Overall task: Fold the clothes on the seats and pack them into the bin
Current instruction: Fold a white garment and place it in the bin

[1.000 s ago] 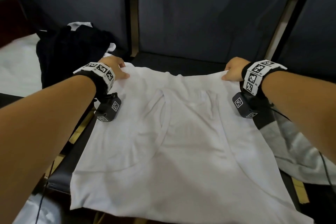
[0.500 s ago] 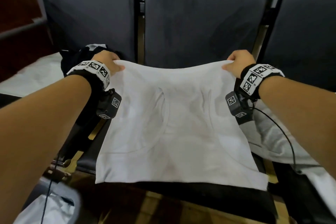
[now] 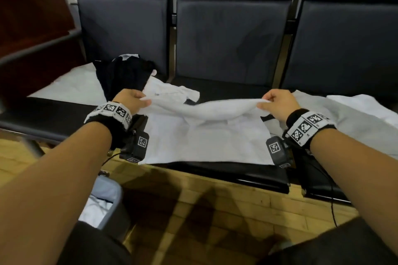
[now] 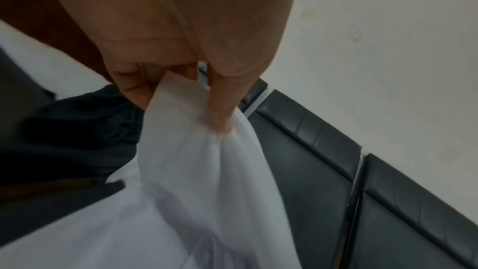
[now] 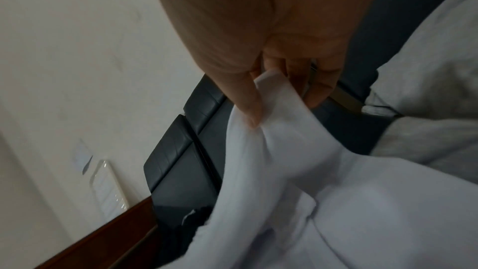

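Note:
A white T-shirt (image 3: 206, 137) lies on the middle dark seat (image 3: 232, 174), its far edge lifted and doubled toward me. My left hand (image 3: 137, 101) pinches the left corner of that edge (image 4: 181, 105) between thumb and fingers. My right hand (image 3: 269, 103) pinches the right corner (image 5: 274, 93) the same way. The raised edge sags between the two hands. A grey bin (image 3: 112, 196) with white cloth inside stands on the floor at the lower left, partly behind my left arm.
A black garment (image 3: 120, 75) and a white one (image 3: 170, 90) lie on the left seat. A light grey garment (image 3: 344, 122) and another white one (image 3: 366, 101) cover the right seat. Dark seat backs (image 3: 232, 36) rise behind. Wooden floor (image 3: 204, 211) lies below.
Both hands have lifted the shirt's far edge and drawn it toward me, so the shirt is doubling over itself. The view has pulled back and the bin has come into sight.

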Tool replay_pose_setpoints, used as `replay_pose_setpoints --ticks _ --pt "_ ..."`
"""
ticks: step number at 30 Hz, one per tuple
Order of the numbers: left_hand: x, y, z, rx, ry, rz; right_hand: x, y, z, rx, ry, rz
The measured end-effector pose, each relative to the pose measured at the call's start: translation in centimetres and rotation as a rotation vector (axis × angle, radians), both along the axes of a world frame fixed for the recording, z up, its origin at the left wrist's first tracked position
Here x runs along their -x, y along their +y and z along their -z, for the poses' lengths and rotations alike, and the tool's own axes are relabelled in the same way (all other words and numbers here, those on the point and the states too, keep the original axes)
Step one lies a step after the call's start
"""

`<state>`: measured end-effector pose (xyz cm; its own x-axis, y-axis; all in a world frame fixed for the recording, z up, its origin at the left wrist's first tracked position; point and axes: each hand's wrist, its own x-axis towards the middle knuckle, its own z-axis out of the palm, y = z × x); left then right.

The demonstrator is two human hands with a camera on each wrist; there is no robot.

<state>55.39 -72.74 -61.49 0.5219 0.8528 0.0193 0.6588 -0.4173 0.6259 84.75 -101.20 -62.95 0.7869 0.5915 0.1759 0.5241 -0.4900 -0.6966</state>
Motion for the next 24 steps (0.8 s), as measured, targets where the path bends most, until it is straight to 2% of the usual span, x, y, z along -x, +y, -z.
replay_pose_setpoints --ticks 5,7,11,13,16,19,20,22,24 --pt "3.0 -3.3 3.3 0.05 0.075 0.058 1.7 -3.1 1.9 0.263 -0.046 -0.167" --pt "3.5 -3.9 3.7 0.04 0.077 0.081 2.0 -3.4 2.2 0.331 -0.096 -0.182" --pt "3.6 -4.2 3.1 -0.023 -0.017 0.08 2.4 -3.6 2.2 0.263 -0.123 -0.073" --pt "4.0 -4.3 3.0 -0.063 -0.002 0.095 2.7 -4.0 2.1 0.282 -0.109 -0.076" --pt "4.7 -4.2 3.4 -0.079 0.156 0.179 3.6 -4.8 2.1 0.507 -0.164 -0.181" --pt "4.8 -4.2 4.1 -0.076 0.506 0.318 4.5 -4.8 2.4 0.795 -0.276 -0.292" --pt "4.7 -4.4 4.2 -0.059 0.575 0.344 4.8 -4.6 2.5 0.857 -0.297 -0.307" --pt "4.1 -4.9 4.0 -0.053 0.574 0.375 5.4 -4.0 2.7 0.883 -0.318 -0.327" --pt "3.0 -5.8 3.6 -0.121 0.474 0.417 6.1 -3.0 3.0 0.798 -0.328 -0.365"
